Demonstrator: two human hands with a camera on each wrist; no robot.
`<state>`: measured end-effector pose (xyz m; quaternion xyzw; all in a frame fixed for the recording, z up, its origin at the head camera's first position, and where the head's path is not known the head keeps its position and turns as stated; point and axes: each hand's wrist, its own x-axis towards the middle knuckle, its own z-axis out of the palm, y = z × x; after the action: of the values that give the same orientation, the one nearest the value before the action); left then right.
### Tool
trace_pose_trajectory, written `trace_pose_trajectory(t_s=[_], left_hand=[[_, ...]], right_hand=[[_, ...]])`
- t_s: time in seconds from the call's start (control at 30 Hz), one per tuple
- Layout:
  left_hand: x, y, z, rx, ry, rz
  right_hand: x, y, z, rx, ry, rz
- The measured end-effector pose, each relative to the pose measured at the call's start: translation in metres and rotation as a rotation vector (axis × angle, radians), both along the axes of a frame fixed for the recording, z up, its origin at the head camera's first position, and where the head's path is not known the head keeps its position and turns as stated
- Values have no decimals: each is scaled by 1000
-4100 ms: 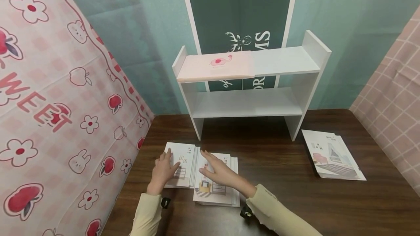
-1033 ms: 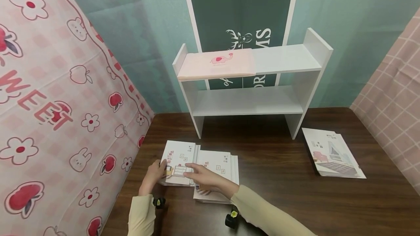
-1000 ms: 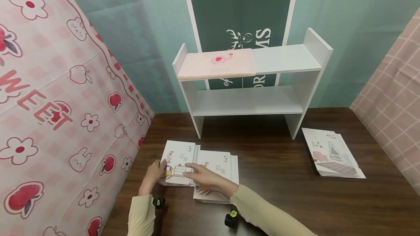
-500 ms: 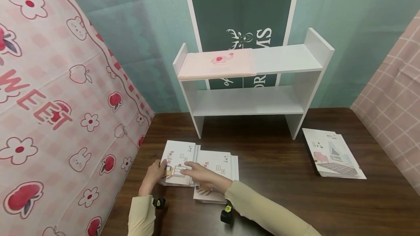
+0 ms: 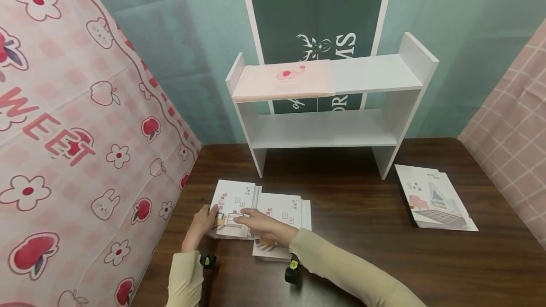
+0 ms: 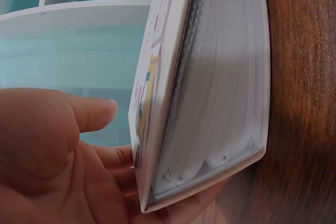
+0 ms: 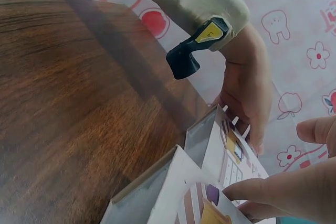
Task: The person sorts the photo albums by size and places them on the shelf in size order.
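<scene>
Two thick white albums with printed covers lie side by side, the left album (image 5: 230, 189) slightly farther back than the right album (image 5: 273, 201). My left hand (image 5: 200, 224) is at the left edge of the left album. In the left wrist view, its fingers (image 6: 186, 208) run along the album's side while the thumb (image 6: 100, 113) stands off the cover; the page block (image 6: 220, 87) faces the camera. My right hand (image 5: 266, 227) reaches across the right album with fingertips over the left one's lower cover. In the right wrist view, those fingers (image 7: 283, 187) are extended beside the covers.
A white two-tier shelf (image 5: 324, 129) stands behind, with a flat pink elephant-print piece (image 5: 264, 82) on its top left. More white books (image 5: 437, 200) lie at the right of the dark wood table (image 5: 362, 231). A patterned cloth (image 5: 106, 122) hangs at the left.
From on top of the left album, my left hand has shifted to its left edge. My right hand has moved left from the right album toward the left one. The albums lie as before.
</scene>
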<state>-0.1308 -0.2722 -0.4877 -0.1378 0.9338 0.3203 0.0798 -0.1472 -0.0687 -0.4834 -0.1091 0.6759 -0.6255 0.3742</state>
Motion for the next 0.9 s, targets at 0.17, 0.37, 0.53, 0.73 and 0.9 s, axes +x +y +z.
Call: trace_pose_trajectory(t_s=[0.17, 0.37, 0.53, 0.73, 0.9], left_hand=[[0, 0, -1, -2, 5, -7], [-1, 0, -2, -6, 4, -18], [0, 2, 2, 10, -5, -18], [1, 0, 1, 28, 42, -50], [2, -3, 3, 46, 86, -78]], right_hand=[[0, -2, -1, -33, -76, -37], [1, -6, -1, -15, -104, -56], [3, -9, -2, 4, -94, -56], [2, -11, -3, -15, -109, -59], [2, -11, -3, -22, -116, -63]])
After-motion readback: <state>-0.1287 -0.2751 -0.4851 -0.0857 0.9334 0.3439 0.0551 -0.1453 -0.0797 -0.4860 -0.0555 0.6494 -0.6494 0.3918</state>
